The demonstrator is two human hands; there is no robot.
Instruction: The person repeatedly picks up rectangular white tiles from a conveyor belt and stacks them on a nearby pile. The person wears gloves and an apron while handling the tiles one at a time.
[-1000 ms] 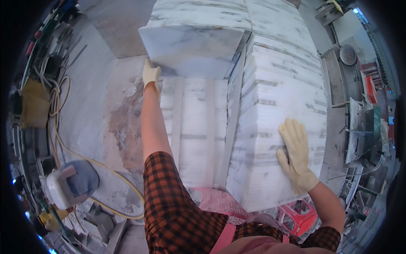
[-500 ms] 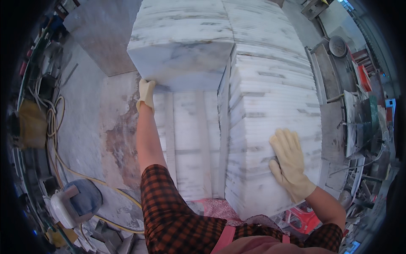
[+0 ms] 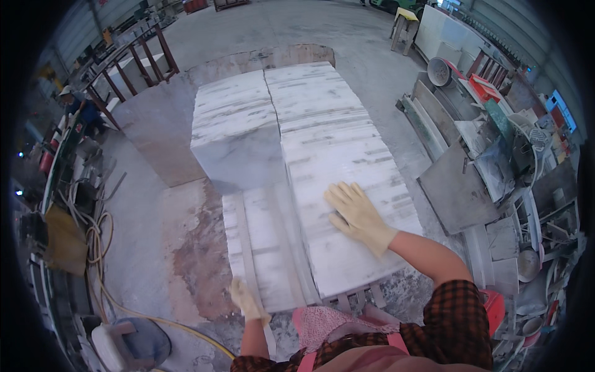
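Observation:
My right hand (image 3: pixel 361 218), in a cream rubber glove, lies flat with fingers spread on top of the taller right-hand stack of white, grey-streaked marble slabs (image 3: pixel 347 146). My left hand (image 3: pixel 249 301), gloved alike, is low beside the near left corner of the lower marble stack (image 3: pixel 266 248). Its fingers are blurred, and I cannot make out whether they hold anything. Two long greyish strips (image 3: pixel 282 232) run along the top of that lower stack. Beyond it rises the far stack, whose smooth marble face (image 3: pixel 238 158) is turned toward me.
A yellow hose (image 3: pixel 155 317) crosses the floor at left, near a grey-and-white machine (image 3: pixel 131 344). Stone offcuts and a grey panel (image 3: pixel 458 189) crowd the right side. A large brownish slab (image 3: pixel 158 139) stands beside the far stack. A person (image 3: pixel 83 111) is at the far left.
My left hand has left the far stack's smooth face and come back toward me. My right hand stays flat on the right stack. The view has tilted up, showing more of the workshop.

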